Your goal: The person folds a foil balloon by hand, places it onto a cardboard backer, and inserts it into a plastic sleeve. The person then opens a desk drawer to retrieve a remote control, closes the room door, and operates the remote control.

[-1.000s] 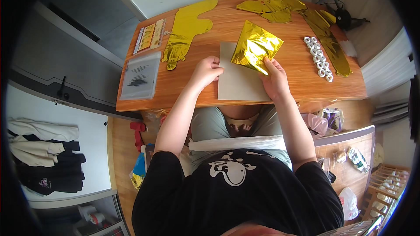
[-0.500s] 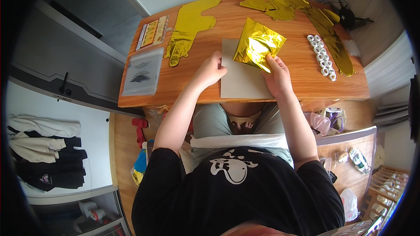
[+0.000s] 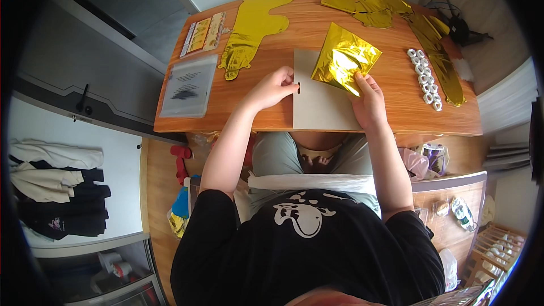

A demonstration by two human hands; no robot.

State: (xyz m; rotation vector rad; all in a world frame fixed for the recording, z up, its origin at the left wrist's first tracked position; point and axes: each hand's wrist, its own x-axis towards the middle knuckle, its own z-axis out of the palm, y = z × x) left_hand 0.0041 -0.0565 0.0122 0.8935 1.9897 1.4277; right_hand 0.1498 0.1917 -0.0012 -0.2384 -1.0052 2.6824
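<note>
In my right hand (image 3: pixel 369 99), thumb and fingers pinch a folded sheet of shiny gold foil (image 3: pixel 345 56) by its lower right side. The foil is raised over a grey cardboard sheet (image 3: pixel 323 105) at the table's front edge. My left hand (image 3: pixel 273 89) is at the cardboard's left edge, its fingers curled and closed. The thumb tip lies beside a small dark slot in the board. Whatever those fingers may pinch is too small or hidden to make out. A flat gold foil balloon (image 3: pixel 258 22) is spread out beyond my left hand.
More gold foil (image 3: pixel 368 8) lies at the back right, with a long strip (image 3: pixel 433 48) down the right side. White rings (image 3: pixel 424 79) stand in rows beside it. At the left are clear plastic sleeves (image 3: pixel 188 88) and a printed packet (image 3: pixel 204 34) on the wooden table (image 3: pixel 260 116).
The whole view has shifted a little, moving the table rightward in the picture. My left hand has drawn slightly left on the board, baring the slot. My right hand still holds the foil.
</note>
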